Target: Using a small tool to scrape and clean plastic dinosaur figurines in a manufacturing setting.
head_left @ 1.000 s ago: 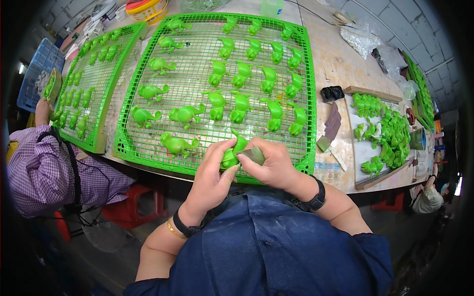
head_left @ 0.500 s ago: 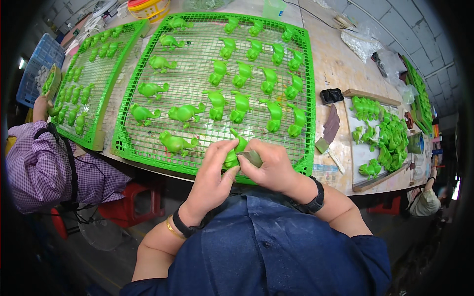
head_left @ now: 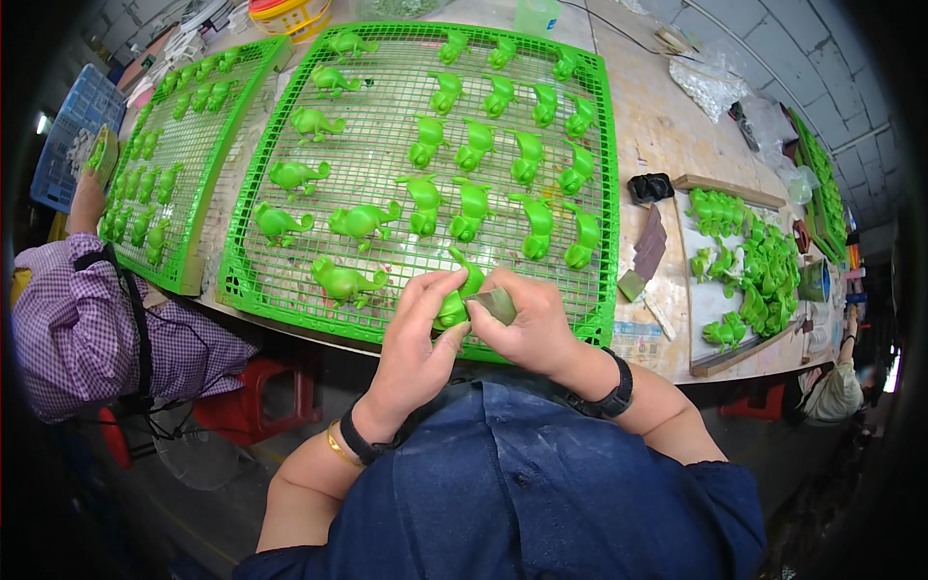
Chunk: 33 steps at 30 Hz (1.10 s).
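A bright green chameleon figurine (head_left: pixel 452 307) is in my left hand (head_left: pixel 418 333), its curled tail end pointing up past my fingers. My right hand (head_left: pixel 534 327) pinches a small folded piece of grey-green sandpaper (head_left: pixel 497 305) against the figurine's right side. Fingers cover much of the figurine. Both hands are over the near edge of a large green mesh tray (head_left: pixel 611 222). Rows of similar figurines stand on it, the closest being one chameleon (head_left: pixel 346 281) left of my left hand.
Right of the tray are a small black container (head_left: pixel 649 188), brown sandpaper strips (head_left: pixel 650 242) and a board heaped with green pieces (head_left: pixel 768 280). A second mesh tray (head_left: pixel 217 169) lies at left, beside a co-worker in a purple checked sleeve (head_left: pixel 82 329). A red stool (head_left: pixel 256 401) stands below.
The sandpaper in my right hand has turned slightly and shows more of its face. My left hand keeps its hold on the figurine. At left, the co-worker's hand has risen a little.
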Motion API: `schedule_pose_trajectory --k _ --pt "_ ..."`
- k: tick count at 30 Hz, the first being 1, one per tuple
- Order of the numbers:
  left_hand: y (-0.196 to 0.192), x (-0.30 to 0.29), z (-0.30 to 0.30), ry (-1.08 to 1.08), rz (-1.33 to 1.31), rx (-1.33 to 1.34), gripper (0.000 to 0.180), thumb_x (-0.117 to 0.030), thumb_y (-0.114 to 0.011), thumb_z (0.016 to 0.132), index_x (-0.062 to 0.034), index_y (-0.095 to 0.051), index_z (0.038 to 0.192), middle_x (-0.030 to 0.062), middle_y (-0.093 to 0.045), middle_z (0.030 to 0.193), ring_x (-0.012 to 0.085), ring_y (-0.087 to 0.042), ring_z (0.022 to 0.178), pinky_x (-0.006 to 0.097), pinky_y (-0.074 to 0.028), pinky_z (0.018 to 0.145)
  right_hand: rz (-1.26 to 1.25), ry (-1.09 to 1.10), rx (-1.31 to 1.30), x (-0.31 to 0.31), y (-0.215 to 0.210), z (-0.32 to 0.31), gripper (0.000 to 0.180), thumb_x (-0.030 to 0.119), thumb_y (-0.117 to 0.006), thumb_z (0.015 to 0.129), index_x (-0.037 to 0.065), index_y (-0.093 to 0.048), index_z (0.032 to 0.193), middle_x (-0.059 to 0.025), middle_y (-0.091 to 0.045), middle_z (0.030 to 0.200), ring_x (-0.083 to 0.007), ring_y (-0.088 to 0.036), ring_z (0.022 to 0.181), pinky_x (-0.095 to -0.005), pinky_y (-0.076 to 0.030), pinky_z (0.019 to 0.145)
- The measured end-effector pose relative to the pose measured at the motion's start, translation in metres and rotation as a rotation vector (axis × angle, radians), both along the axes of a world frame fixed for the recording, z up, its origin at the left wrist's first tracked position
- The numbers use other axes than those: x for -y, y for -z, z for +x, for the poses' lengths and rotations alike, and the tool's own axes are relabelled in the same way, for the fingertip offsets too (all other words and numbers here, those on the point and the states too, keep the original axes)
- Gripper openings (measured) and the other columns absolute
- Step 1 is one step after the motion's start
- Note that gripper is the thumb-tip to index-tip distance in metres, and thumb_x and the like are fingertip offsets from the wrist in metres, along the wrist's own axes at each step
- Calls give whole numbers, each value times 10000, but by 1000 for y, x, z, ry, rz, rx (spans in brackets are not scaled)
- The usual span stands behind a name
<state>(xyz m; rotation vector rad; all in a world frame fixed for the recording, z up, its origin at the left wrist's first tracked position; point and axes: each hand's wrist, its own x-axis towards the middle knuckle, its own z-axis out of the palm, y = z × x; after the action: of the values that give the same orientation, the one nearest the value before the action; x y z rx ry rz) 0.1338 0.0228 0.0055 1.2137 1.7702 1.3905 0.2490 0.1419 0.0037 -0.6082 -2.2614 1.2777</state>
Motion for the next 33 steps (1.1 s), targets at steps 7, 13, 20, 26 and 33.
schedule_pose_trajectory --k 7,13,20,26,33 --pt "3 -2 0 7 -16 47 510 42 -604 747 -29 -498 1241 161 -484 1153 298 -507 1066 333 -410 908 -121 116 -51 1 9 -2 123 133 -660 781 49 -571 773 -54 -585 607 -114 -562 520 -271 -427 479" --pt "4 -1 1 -4 -34 71 511 36 -609 750 -39 -501 1243 159 -485 1155 292 -507 1070 326 -411 908 -169 -18 17 -2 0 2 126 145 -651 778 55 -565 802 -85 -578 613 -193 -581 528 -305 -446 497" --pt "6 -2 1 -1 -38 79 514 37 -613 745 -41 -509 1242 155 -485 1156 285 -511 1066 322 -416 902 -170 -6 24 -4 6 5 131 151 -650 776 55 -565 806 -100 -573 612 -217 -583 521 -322 -448 494" --pt "4 -3 2 0 -41 85 511 39 -610 746 -43 -513 1240 150 -484 1152 280 -510 1065 323 -417 900 -149 81 -26 -1 9 3 132 147 -653 765 57 -565 803 -118 -569 611 -276 -584 530 -350 -455 493" --pt "9 -3 2 6 -52 70 495 30 -605 755 -45 -520 1237 148 -483 1147 280 -508 1064 324 -419 899 -14 4 29 -2 7 1 129 139 -647 759 56 -553 789 -132 -567 600 -304 -589 540 -371 -456 490"
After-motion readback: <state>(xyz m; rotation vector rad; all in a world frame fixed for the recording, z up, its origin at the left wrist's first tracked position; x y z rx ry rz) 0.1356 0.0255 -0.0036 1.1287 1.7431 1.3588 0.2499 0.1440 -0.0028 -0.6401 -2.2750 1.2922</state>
